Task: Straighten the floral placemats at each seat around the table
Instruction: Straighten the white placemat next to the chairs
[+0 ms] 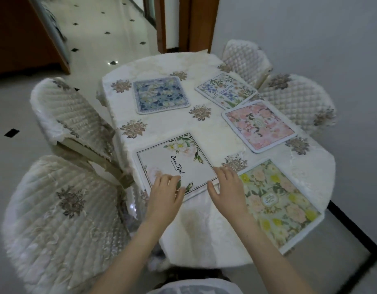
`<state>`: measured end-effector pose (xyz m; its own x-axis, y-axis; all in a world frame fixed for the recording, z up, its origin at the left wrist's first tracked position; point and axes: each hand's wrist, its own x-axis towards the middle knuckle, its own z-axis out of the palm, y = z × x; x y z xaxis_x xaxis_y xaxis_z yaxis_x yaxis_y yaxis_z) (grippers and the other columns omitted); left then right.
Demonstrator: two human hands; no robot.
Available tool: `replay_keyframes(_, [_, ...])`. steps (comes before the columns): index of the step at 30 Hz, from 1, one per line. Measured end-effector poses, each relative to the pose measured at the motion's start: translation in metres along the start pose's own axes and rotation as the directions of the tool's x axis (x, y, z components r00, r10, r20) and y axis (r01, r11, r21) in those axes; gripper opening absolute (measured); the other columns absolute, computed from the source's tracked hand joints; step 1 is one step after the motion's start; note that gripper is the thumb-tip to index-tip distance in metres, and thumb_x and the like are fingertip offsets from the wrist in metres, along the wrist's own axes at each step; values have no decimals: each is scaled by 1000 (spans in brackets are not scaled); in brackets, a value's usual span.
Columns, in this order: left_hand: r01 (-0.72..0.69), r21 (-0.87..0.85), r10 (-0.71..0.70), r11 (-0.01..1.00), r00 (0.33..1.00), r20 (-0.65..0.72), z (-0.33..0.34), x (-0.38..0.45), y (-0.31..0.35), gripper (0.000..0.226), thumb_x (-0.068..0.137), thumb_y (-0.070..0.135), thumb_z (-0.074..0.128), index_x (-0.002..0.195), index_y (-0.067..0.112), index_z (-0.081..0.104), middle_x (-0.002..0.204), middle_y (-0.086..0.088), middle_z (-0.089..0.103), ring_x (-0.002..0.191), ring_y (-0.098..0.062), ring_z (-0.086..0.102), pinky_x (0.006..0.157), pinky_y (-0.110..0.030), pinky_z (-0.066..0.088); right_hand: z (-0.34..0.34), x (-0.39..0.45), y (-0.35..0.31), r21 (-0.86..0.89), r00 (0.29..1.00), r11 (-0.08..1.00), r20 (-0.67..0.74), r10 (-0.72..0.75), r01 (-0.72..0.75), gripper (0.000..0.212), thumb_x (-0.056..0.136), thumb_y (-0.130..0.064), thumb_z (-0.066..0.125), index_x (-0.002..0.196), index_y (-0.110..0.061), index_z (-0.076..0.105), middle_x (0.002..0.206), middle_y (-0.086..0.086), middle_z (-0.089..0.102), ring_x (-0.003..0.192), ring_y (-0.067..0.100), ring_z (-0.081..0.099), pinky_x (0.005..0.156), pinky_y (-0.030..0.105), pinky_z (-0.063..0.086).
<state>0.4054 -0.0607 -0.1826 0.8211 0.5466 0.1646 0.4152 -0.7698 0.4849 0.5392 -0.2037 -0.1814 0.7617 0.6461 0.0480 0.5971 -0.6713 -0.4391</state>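
Note:
Several floral placemats lie on a white cloth-covered table (204,225). The nearest, a white "Beautiful" placemat (172,160), sits turned at an angle near the table's left edge. My left hand (167,193) rests on its near corner, fingers spread flat. My right hand (225,187) touches its right corner, fingers apart, next to a yellow-green placemat (276,204) that overhangs the right edge. Farther off lie a pink placemat (258,126), a blue-flower placemat (161,95) and a white placemat with blue blooms (225,90).
Quilted cream chairs ring the table: two on the left (70,115) (62,219) and two at the far right (247,60) (298,98). A grey wall stands on the right. A doorway and tiled hall (102,28) lie beyond the table.

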Motion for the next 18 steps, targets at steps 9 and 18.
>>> replay_keyframes(9, [-219,-56,225,974,962,153,12,-59,34,34,96,34,41,123,17,51,117,-2,57,109,-22,45,95,-34,37,-7,-117,12,62,963,969,-108,245,-239,50,92,-42,43,137,-20,41,137,0,49,129,21,38,108,43,33])
replay_keyframes(18, [-293,-51,297,955,943,152,32,-59,99,35,96,33,41,124,15,51,117,-5,58,108,-25,47,93,-38,41,-42,-145,63,79,939,960,-200,278,-268,47,92,-41,43,134,-21,44,136,-2,50,125,19,41,106,39,36])
